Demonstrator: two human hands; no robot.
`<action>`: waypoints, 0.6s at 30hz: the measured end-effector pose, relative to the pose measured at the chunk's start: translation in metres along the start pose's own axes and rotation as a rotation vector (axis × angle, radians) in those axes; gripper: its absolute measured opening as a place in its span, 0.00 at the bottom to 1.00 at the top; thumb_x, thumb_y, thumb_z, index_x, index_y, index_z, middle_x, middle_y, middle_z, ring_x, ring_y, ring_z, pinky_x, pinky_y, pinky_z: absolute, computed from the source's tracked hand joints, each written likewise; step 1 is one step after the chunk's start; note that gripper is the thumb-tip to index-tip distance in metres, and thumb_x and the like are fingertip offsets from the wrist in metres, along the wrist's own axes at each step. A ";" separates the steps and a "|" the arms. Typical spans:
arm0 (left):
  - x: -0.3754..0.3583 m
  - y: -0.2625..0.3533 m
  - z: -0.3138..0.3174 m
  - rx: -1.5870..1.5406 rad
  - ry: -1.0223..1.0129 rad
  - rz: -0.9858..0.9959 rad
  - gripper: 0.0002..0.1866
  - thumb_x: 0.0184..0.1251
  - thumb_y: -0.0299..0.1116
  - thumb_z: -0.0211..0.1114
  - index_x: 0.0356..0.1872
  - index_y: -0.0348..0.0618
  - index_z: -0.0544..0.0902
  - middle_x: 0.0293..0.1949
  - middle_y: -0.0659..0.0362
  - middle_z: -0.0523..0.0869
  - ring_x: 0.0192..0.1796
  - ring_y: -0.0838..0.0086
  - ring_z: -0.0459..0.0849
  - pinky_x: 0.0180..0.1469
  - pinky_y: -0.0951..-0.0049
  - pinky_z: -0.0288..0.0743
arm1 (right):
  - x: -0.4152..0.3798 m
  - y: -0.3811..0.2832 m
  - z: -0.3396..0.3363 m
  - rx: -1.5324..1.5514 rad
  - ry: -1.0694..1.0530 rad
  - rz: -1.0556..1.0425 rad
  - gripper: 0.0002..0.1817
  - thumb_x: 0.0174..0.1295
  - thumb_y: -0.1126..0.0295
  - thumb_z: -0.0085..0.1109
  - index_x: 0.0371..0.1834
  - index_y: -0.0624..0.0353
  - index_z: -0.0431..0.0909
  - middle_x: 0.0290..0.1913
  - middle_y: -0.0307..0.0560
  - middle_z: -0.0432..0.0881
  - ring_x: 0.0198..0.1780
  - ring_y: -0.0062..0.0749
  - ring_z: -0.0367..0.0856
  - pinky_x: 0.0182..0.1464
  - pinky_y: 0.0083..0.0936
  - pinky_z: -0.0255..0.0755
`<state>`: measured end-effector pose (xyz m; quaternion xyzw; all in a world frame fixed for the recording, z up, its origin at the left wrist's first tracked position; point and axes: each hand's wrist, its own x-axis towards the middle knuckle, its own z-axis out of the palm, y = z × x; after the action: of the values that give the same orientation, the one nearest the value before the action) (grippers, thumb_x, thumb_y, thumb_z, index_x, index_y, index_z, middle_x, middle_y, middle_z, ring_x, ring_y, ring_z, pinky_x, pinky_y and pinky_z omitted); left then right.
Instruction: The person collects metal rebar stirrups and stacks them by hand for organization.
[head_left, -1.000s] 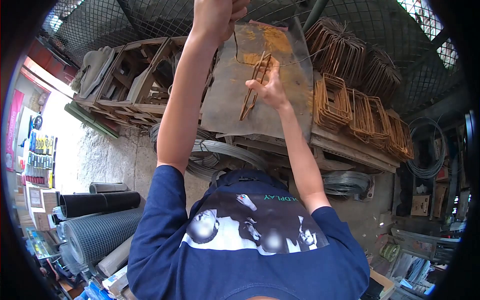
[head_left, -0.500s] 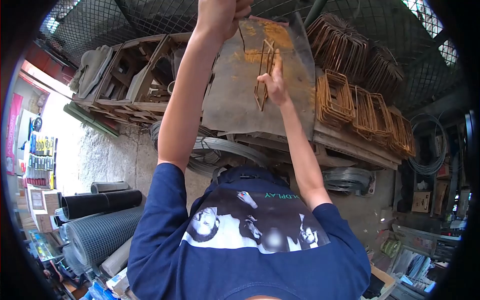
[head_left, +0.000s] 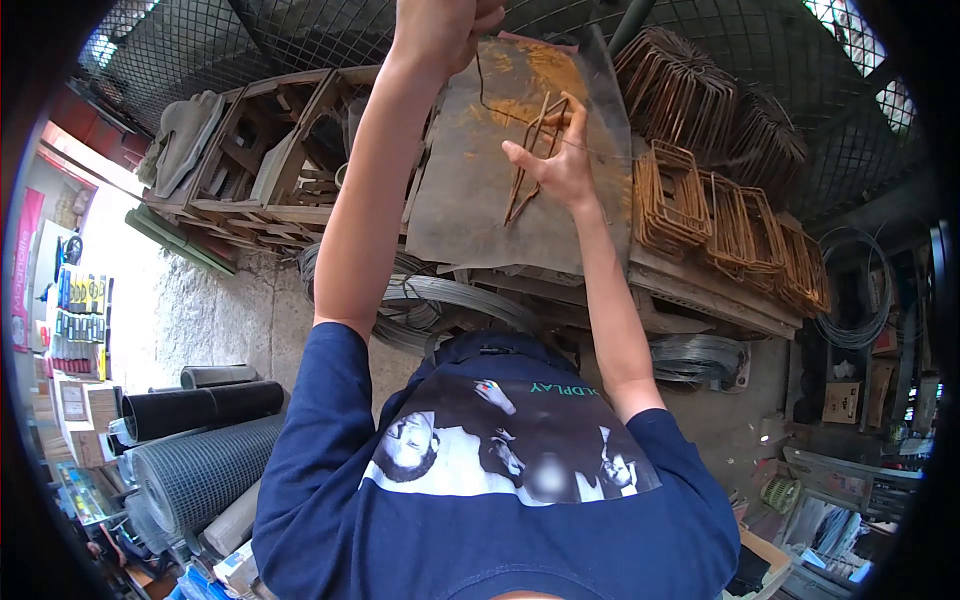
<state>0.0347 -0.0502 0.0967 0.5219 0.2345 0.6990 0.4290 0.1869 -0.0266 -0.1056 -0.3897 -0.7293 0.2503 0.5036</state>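
Note:
My left hand [head_left: 447, 30] is raised at the top edge of the view, its fingers closed. A thin dark metal rod [head_left: 481, 85] comes down from beside this fist and bends right toward a rusty rectangular wire stirrup [head_left: 518, 190]. The fist hides where the rod ends. My right hand [head_left: 567, 170] is at the stirrup, thumb stretched out to the left and well apart from the fingers. Those fingers curve around the stirrup's far end, touching it. The stirrup leans at a slant over a grey metal sheet [head_left: 465, 215] stained with orange rust.
Stacked rusty stirrups [head_left: 670, 195] lie right of the sheet, with more hanging stirrups [head_left: 675, 85] behind. Wire mesh fencing [head_left: 330, 35] backs the bench. Coils of wire [head_left: 460, 295] sit under its front edge. Rolls of mesh [head_left: 205, 465] lie at the lower left.
My right hand has shifted slightly right, its fingers now more bent and its thumb further out. The stirrup has tilted, its near end swinging left. My left fist has barely moved.

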 end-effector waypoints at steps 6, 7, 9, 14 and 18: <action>0.001 -0.003 -0.001 -0.027 -0.026 -0.001 0.27 0.69 0.56 0.52 0.13 0.58 0.56 0.10 0.74 0.54 0.10 0.89 0.50 0.11 0.82 0.41 | 0.002 0.009 0.000 -0.100 0.071 -0.123 0.51 0.44 0.60 0.74 0.65 0.66 0.47 0.52 0.52 0.66 0.57 0.36 0.67 0.58 0.32 0.65; 0.001 -0.003 -0.001 -0.026 -0.015 -0.013 0.27 0.69 0.56 0.52 0.13 0.58 0.56 0.10 0.74 0.54 0.10 0.89 0.50 0.11 0.82 0.41 | 0.002 0.007 -0.004 -0.037 0.000 -0.067 0.56 0.41 0.54 0.74 0.67 0.66 0.46 0.57 0.57 0.62 0.62 0.43 0.62 0.62 0.36 0.61; 0.001 0.001 0.001 -0.004 -0.002 -0.002 0.27 0.69 0.56 0.52 0.13 0.58 0.56 0.10 0.74 0.54 0.10 0.88 0.50 0.11 0.82 0.41 | -0.001 0.002 -0.011 0.023 -0.071 -0.009 0.61 0.38 0.47 0.75 0.68 0.67 0.45 0.62 0.63 0.58 0.66 0.49 0.57 0.65 0.41 0.57; 0.005 0.007 0.005 -0.038 -0.035 0.007 0.27 0.68 0.56 0.52 0.13 0.58 0.56 0.10 0.74 0.54 0.09 0.88 0.50 0.10 0.82 0.41 | -0.010 -0.012 -0.033 0.188 -0.085 0.143 0.61 0.41 0.43 0.73 0.71 0.62 0.44 0.67 0.64 0.57 0.69 0.50 0.57 0.68 0.44 0.55; 0.009 0.005 0.011 -0.117 -0.050 -0.002 0.28 0.68 0.56 0.52 0.12 0.58 0.56 0.10 0.74 0.53 0.09 0.87 0.49 0.10 0.82 0.40 | -0.013 -0.012 -0.046 0.070 -0.121 0.142 0.61 0.42 0.43 0.72 0.71 0.61 0.43 0.67 0.63 0.56 0.68 0.49 0.59 0.66 0.41 0.59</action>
<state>0.0419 -0.0463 0.1096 0.5131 0.1831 0.6978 0.4651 0.2280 -0.0455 -0.0869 -0.4067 -0.7196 0.3341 0.4528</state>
